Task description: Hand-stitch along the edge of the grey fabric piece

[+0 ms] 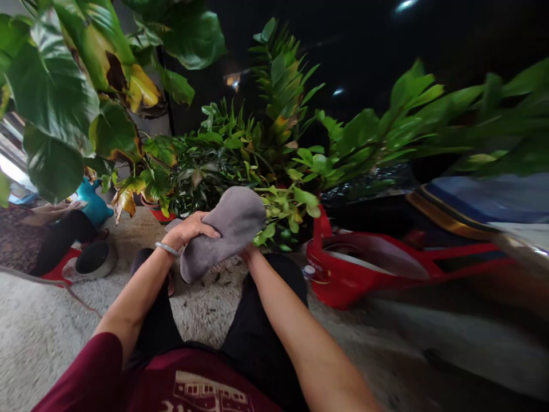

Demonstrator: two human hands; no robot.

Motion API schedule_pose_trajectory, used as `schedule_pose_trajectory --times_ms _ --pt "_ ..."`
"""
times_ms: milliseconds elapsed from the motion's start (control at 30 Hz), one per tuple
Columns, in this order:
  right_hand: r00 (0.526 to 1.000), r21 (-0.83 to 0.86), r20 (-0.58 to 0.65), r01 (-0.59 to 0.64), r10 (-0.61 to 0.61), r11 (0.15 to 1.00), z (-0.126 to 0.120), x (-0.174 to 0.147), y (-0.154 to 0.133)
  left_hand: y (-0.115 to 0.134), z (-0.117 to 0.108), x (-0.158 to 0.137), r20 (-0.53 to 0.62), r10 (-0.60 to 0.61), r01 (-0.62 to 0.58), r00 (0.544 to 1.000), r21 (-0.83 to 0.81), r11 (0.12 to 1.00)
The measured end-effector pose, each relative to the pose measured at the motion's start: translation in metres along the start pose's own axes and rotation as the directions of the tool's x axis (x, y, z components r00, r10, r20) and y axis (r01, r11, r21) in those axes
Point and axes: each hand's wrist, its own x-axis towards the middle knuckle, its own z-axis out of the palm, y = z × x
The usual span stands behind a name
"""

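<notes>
A soft grey piece shaped like a shoe sole [227, 229], with a rounded wide end and a narrower lower end, is held up in front of my knees; whether it is a sock or an insole I cannot tell. My left hand [191, 229] is closed on its left edge, the thumb lying across the front face. A bit of grey shows behind that hand as well. Below the piece's right side, my right hand [249, 252] reaches up behind it and holds it from there, its fingers hidden. On my left wrist sits a pale bangle [167, 249].
Leafy potted plants [240, 143] fill the area ahead. At right is a red bag [347, 280], near a blurred blue item [480, 194]. On the left, a dark round pot [96, 260] and a teal figure [92, 203] stand near a seated person [51, 234]. The floor is rough concrete.
</notes>
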Motion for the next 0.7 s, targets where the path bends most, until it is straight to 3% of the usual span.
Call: schedule_pose_trajectory --times_ms 67,167,233,300,400,467,567,633,700 --pt "0.999 -0.009 -0.011 -0.043 0.043 0.999 0.000 -0.002 -0.003 0.019 0.003 0.009 0.011 0.077 -0.077 0.997 0.044 0.996" --pt "0.993 -0.033 -0.036 -0.118 0.117 0.992 -0.001 -0.003 -0.009 0.028 0.004 0.029 -0.148 0.160 -0.160 0.976 0.009 0.987" --pt "0.987 -0.036 -0.051 -0.153 0.151 0.988 -0.002 -0.002 -0.013 0.013 0.002 0.035 -0.279 0.126 -0.141 0.952 -0.037 0.989" --pt "0.982 -0.032 -0.073 -0.178 0.176 0.983 -0.004 -0.002 -0.015 -0.013 -0.003 0.028 -0.344 0.029 -0.044 0.938 -0.036 0.998" --pt "0.973 -0.028 -0.109 -0.208 0.204 0.978 -0.006 -0.002 -0.016 -0.048 -0.017 -0.002 -0.256 -0.164 0.163 0.953 -0.027 0.986" --pt "0.969 -0.029 -0.117 -0.221 0.216 0.975 -0.008 -0.003 -0.017 -0.051 -0.027 -0.022 -0.140 -0.218 0.209 0.966 -0.077 0.975" --pt "0.970 -0.025 -0.111 -0.221 0.217 0.975 -0.008 -0.007 -0.021 -0.026 -0.036 -0.037 -0.055 -0.071 0.059 0.996 -0.193 0.979" --pt "0.971 -0.021 -0.110 -0.216 0.213 0.976 -0.006 -0.010 -0.024 -0.001 -0.035 -0.033 -0.077 0.085 -0.103 0.993 -0.268 0.958" --pt "0.970 -0.018 -0.116 -0.216 0.212 0.976 -0.004 -0.013 -0.027 0.017 -0.031 -0.023 -0.113 0.169 -0.197 0.979 -0.326 0.925"
